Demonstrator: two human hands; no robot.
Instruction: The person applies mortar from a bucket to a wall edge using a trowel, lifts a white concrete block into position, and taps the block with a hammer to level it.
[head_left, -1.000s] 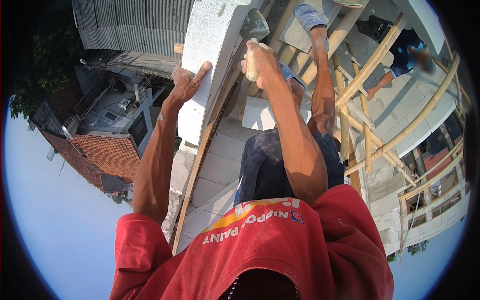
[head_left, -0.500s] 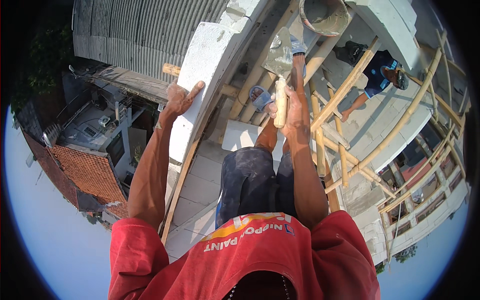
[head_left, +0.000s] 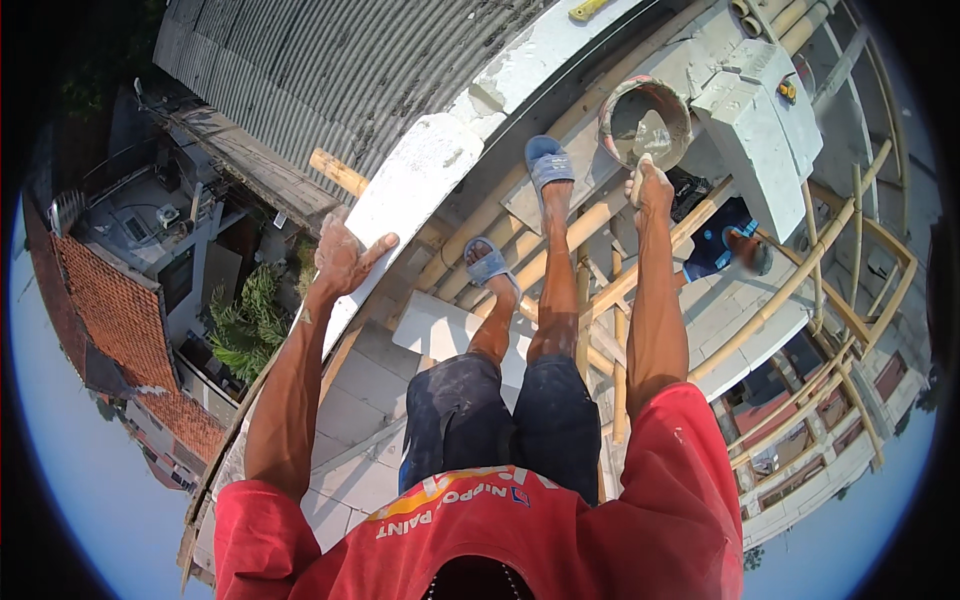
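My right hand [head_left: 650,188] is closed around the handle of a trowel [head_left: 653,135]. The trowel's blade dips into a round bucket [head_left: 684,118] with grey mortar in it. On the left, my left hand [head_left: 345,258] grips the outer edge of a white, light-concrete block [head_left: 425,165] set along the top of the wall. Its thumb stretches across the block's upper face; the fingers are partly hidden at the edge.
Bamboo poles [head_left: 597,232] form the scaffold under my sandalled feet. A corrugated roof [head_left: 330,80] lies beyond the wall. Another person [head_left: 725,250] is below at right, past a white concrete piece [head_left: 755,110]. A yellow-handled tool [head_left: 587,10] rests on the wall's far end.
My right hand has moved forward and right, bringing the trowel from above my feet to the bucket. My left hand stays on the block. The view has shifted.
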